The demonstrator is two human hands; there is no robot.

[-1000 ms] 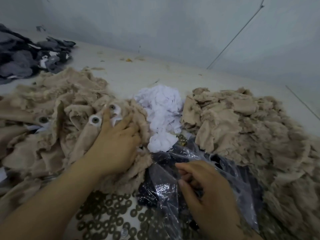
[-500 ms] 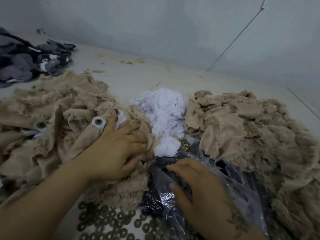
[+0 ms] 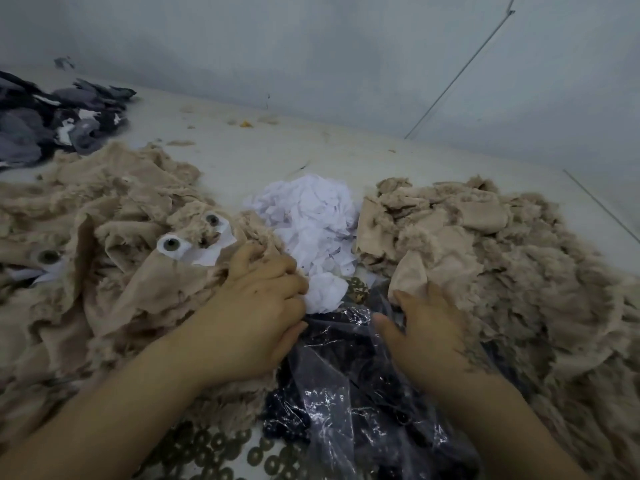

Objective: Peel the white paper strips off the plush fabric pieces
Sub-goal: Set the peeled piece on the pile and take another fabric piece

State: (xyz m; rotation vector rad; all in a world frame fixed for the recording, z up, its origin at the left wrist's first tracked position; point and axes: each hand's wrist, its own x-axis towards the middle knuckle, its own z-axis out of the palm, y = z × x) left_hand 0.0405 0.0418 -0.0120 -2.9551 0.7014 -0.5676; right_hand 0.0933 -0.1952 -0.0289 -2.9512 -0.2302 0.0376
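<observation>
Left hand (image 3: 256, 306) gripped beige plush (image 3: 114, 271) beside crumpled white paper (image 3: 311, 223); right hand (image 3: 426, 327), fingers spread, rested on a plastic bag (image 3: 346, 393).

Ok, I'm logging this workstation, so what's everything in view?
Left plush pile: one heap, beige, left, some pieces with grey eyes on white paper.
Right plush pile: one heap, beige, right.
Paper scraps: one crumpled heap, white, centre.
Plastic bag: one, clear over dark contents, front centre.
Dark fabric: one pile, grey-black, far left.
Left hand: gripping beige plush.
Right hand: open, fingertips at the right pile's edge.
</observation>
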